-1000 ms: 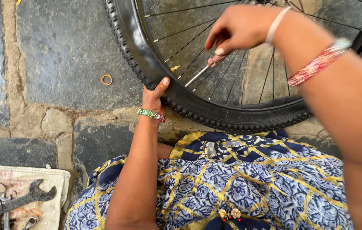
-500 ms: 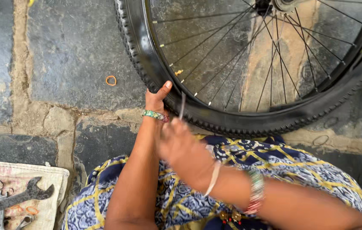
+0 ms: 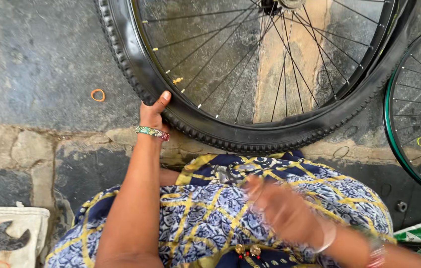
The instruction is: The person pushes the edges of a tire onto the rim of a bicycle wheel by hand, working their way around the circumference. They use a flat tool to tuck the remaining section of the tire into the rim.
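Left hand on the tyre, right hand blurred over the lap

The big bicycle wheel (image 3: 270, 74) lies flat on the stone floor (image 3: 47, 74) at the far side, black knobbly tyre (image 3: 205, 130) around a spoked rim. The left hand (image 3: 152, 113) is wrapped over the near-left edge of that tyre, thumb up on the inner side, beaded bracelet (image 3: 152, 132) on the wrist. The right hand (image 3: 282, 211) is down near the lap over the blue and yellow patterned cloth (image 3: 205, 213), so motion-blurred I honestly can't tell if it's open or holding anything. A small orange ring (image 3: 97, 95) sits on the floor just left of the tyre. A second wheel with a green rim (image 3: 394, 129) pokes in at the right, and a dark spanner (image 3: 0, 241) lies on a white sack (image 3: 22, 218) at near left.
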